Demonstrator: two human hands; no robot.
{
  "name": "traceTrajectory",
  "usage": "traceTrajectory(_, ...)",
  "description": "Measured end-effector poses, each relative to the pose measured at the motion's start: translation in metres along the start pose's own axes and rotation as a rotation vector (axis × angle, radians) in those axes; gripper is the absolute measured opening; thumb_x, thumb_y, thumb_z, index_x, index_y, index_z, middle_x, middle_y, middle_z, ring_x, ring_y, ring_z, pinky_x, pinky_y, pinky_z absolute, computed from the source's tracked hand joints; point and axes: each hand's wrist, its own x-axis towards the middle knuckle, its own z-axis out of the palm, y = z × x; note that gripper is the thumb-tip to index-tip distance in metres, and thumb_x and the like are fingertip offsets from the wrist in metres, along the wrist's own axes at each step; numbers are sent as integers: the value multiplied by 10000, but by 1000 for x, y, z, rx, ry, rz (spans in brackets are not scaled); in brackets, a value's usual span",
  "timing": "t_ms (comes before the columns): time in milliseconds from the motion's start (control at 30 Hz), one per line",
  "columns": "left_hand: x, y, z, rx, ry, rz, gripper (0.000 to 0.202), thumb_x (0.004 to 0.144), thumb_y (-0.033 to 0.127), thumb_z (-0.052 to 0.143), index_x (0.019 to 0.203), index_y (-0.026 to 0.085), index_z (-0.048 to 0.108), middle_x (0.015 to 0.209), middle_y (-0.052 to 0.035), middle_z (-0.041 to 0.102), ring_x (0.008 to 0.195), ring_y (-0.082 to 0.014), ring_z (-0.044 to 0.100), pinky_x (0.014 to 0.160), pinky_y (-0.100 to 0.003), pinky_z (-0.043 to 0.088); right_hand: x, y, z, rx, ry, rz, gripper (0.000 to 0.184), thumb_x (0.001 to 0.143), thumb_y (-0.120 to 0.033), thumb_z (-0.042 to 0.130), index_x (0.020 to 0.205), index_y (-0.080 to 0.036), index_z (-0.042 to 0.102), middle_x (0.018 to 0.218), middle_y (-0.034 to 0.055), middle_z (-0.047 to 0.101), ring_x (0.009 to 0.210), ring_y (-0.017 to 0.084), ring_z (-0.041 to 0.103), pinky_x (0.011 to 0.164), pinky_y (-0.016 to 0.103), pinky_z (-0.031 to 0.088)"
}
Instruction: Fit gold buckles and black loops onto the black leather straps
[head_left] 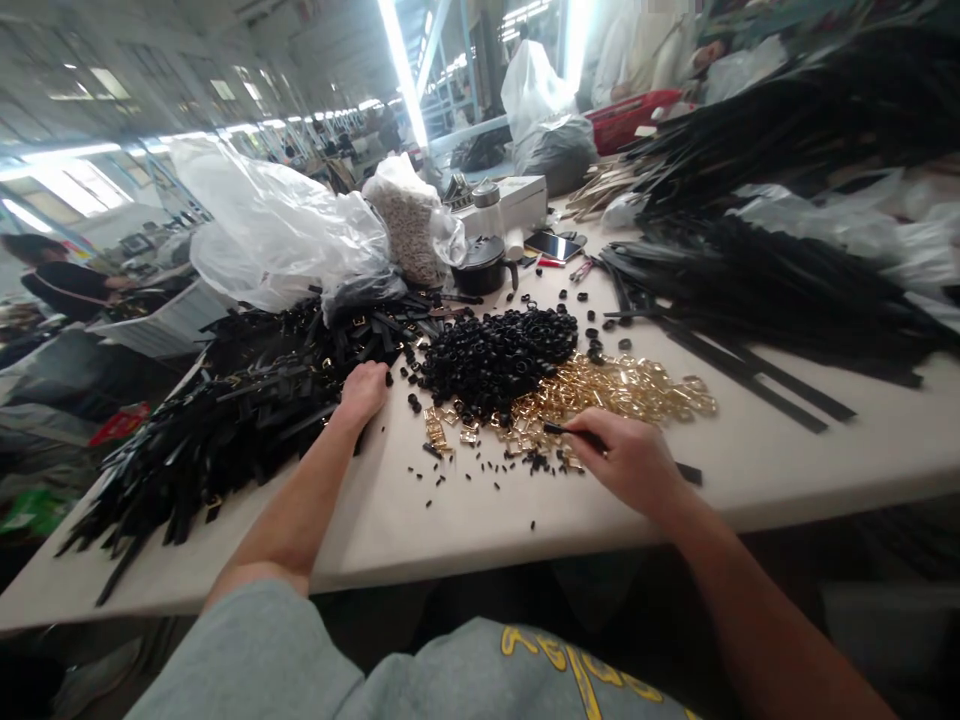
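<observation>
My right hand (626, 452) is closed around a black strap (555, 428). One end of it sticks out past the fingertips over the gold buckles (637, 388); another dark strap end (688, 473) shows behind the wrist. My left hand (365, 392) has its fingers curled at the edge of a heap of black straps with buckles (262, 400). A small dark piece is at its fingertips, too unclear to name. Between the hands lies a pile of small black loops (495, 355). Tiny black bits (484, 468) are scattered in front of the buckles.
Long black straps (780, 290) are piled at the right. Toward the back stand a black lidded pot (480, 265), a glass jar (487, 205), a phone (553, 246) and a bag of small pale pieces (409, 220). Clear plastic (277, 230) covers the back left. Other people are farther off.
</observation>
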Motion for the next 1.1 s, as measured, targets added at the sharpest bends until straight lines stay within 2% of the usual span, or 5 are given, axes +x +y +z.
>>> traceTrajectory(200,-20,44,11,-31,-35,145,311,831,141,500,1071,157,697,1086,-141,700,1042,-274,624,911,-350,460,0,3,2,33,-18,17,112,892,-262,573,870,-208,668,825,32,717,721,176,666,658,276,446)
traceTrajectory(367,-43,72,12,-281,9,224,214,836,207,568,982,200,724,995,-91,728,922,-240,653,850,-339,482,0,3,3,25,-13,19,108,880,-252,577,849,-217,674,801,26,715,691,169,652,641,270,433)
traceTrajectory(733,-55,62,-5,-719,67,57,177,787,340,639,817,188,724,750,-20,701,681,-152,599,658,-257,434,1,4,4,32,-35,48,115,885,-261,584,858,-211,685,811,25,709,705,166,635,651,277,415)
traceTrajectory(900,-96,69,-22,-743,-100,199,182,782,373,676,798,196,712,709,-13,666,638,-135,560,619,-254,416,0,5,2,34,-17,83,123,877,-272,590,852,-206,691,820,29,704,727,169,623,660,287,413)
traceTrajectory(1100,-139,92,-11,-719,-192,346,131,813,327,671,787,198,678,735,-11,626,610,-112,526,595,-244,407,-1,4,3,21,-19,84,128,884,-268,584,848,-201,687,824,31,703,732,167,619,666,290,414)
